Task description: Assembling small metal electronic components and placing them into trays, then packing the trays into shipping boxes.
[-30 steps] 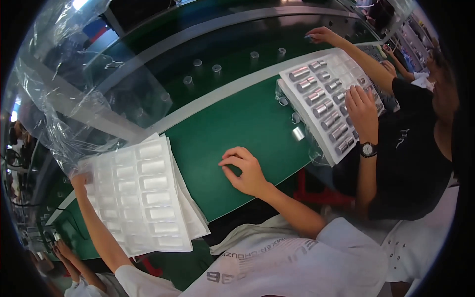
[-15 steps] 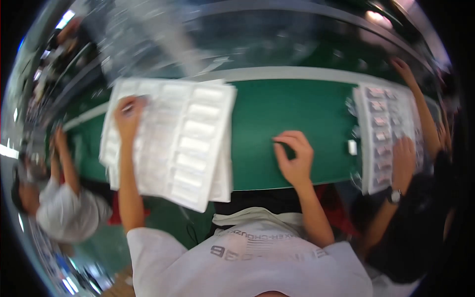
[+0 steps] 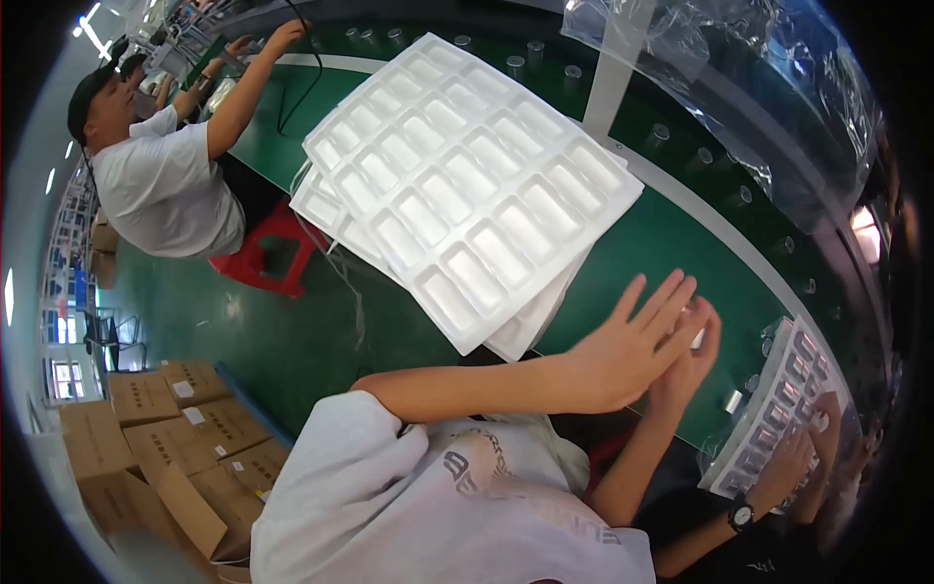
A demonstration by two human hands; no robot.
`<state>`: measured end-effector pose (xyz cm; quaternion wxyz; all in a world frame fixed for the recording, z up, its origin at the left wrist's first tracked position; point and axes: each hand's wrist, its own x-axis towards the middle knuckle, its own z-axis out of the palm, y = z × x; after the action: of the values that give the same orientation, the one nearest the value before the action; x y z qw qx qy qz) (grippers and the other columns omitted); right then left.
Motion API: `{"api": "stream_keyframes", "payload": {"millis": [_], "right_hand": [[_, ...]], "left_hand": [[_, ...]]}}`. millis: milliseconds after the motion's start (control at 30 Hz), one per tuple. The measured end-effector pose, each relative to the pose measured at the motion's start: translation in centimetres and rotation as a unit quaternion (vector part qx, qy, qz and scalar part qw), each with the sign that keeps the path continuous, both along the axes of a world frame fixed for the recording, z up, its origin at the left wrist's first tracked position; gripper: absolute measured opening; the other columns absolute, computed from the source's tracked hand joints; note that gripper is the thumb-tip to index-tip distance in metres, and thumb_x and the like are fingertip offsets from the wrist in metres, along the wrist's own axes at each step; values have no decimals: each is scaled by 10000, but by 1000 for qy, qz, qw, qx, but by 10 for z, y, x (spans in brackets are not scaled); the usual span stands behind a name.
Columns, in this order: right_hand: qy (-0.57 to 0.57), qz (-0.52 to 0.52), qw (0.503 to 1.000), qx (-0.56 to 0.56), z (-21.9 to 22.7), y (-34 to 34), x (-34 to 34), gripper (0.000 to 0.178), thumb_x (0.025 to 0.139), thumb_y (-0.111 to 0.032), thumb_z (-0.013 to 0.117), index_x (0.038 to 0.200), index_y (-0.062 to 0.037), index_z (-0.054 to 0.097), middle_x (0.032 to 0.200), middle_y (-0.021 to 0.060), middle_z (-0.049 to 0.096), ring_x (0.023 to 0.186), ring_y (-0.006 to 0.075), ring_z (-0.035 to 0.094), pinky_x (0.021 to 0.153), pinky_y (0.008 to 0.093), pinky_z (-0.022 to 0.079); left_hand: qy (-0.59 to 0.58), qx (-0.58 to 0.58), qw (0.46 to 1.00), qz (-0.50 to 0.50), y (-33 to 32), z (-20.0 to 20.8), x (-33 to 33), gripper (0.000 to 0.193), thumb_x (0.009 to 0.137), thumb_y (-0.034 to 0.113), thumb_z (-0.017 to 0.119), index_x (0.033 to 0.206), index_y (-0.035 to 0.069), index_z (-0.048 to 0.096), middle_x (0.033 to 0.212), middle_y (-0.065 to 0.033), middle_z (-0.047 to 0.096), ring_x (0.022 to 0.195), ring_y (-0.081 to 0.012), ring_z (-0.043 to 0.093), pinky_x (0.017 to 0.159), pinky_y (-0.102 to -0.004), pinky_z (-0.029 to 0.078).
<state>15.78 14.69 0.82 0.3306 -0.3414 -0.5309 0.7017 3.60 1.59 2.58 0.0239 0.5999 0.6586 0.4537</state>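
Note:
My left hand [image 3: 615, 358] is open, fingers stretched out, in front of the green table's near edge. Its fingertips overlap my right hand [image 3: 684, 372], and I cannot tell whether they touch it. The right hand's fingers curl around a small whitish piece [image 3: 698, 338], mostly hidden by the fingers. Left of both hands, a white moulded tray [image 3: 465, 232] with rows of rectangular pockets lies askew on other white trays [image 3: 533, 319]. The top tray's pockets hold nothing that I can make out.
A small silvery cylinder [image 3: 732, 400] rests on the green table [image 3: 650, 255], near a filled tray [image 3: 762, 421] where a co-worker's hands work at the right. Clear cups [image 3: 661, 132] line the far strip. Another person [image 3: 165, 180] sits left by a red stool [image 3: 275, 255]; cartons [image 3: 185, 428] are stacked lower left.
My view has turned left. My left hand has left the tray and come over to my right hand; its fingers are now stretched out.

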Motion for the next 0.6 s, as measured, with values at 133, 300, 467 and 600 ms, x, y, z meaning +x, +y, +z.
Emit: {"api": "stream_keyframes", "payload": {"millis": [133,300,467,600], "right_hand": [[-309,-66,820,477,13,39,6,306,866,8,613,1169,-32,605,1149,140,600,1033,288,602,867,361,492],[-331,-77,730,592,7,53,7,314,836,33,591,1137,-46,632,1127,180,575,1029,330,590,871,350,484],[-317,-58,752,575,-11,73,13,309,818,71,579,1090,-58,650,1145,168,545,1001,325,601,847,373,499],[-308,-91,773,547,-15,76,29,305,788,92,579,1051,-49,644,1121,163,547,1001,328,589,848,382,495]], "left_hand": [[14,-207,969,133,-36,-9,-36,920,723,345,778,1449,14,317,1431,-327,299,1363,-489,267,1040,-687,233],[42,-225,957,179,-49,-64,-51,755,775,292,745,1394,10,419,1317,-287,422,1245,-449,402,988,-599,329],[-21,-162,967,196,-38,-71,-65,597,764,183,748,1293,21,524,1179,-194,506,1109,-366,488,868,-449,416],[-11,-143,971,191,-30,-71,-60,582,744,163,767,1266,20,549,1146,-177,529,1093,-355,496,877,-452,414]]}}
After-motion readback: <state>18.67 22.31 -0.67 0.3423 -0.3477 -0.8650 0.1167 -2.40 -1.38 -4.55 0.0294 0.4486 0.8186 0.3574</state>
